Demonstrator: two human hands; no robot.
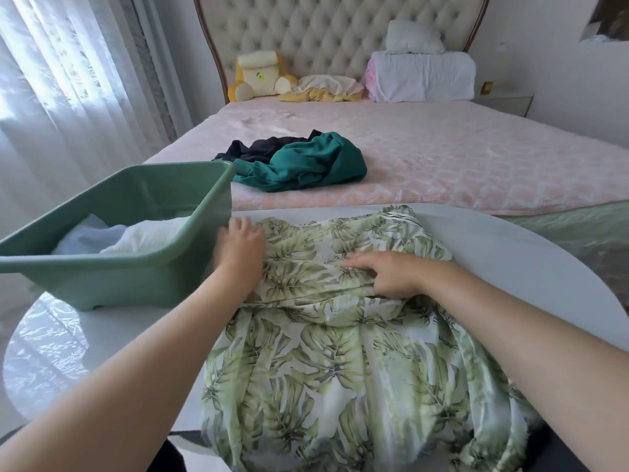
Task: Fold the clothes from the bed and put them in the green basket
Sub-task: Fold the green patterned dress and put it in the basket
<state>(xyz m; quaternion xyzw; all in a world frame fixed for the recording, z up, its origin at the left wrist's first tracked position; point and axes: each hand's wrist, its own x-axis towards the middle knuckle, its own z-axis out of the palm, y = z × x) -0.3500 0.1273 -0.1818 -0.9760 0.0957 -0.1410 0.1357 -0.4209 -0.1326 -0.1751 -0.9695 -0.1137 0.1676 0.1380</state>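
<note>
Soft daylight through the curtains [68,80] on the left; wide-angle bending at edges, left hand [240,247] slightly blurred.

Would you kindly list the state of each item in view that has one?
Leaf-print garment: spread on the table, top edge folded over.
Green basket: on the table, partly filled with folded whites.
Teal garment: crumpled on the bed.
Dark garment: crumpled on the bed.
Left hand: flat on the print.
Right hand: pressing the fold.

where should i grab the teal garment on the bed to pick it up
Grab the raised bunch at the top of the teal garment, reaching from the near, foot-end side. It lies crumpled with thick folds standing up there, and the dark garment lies against its far left.
</note>
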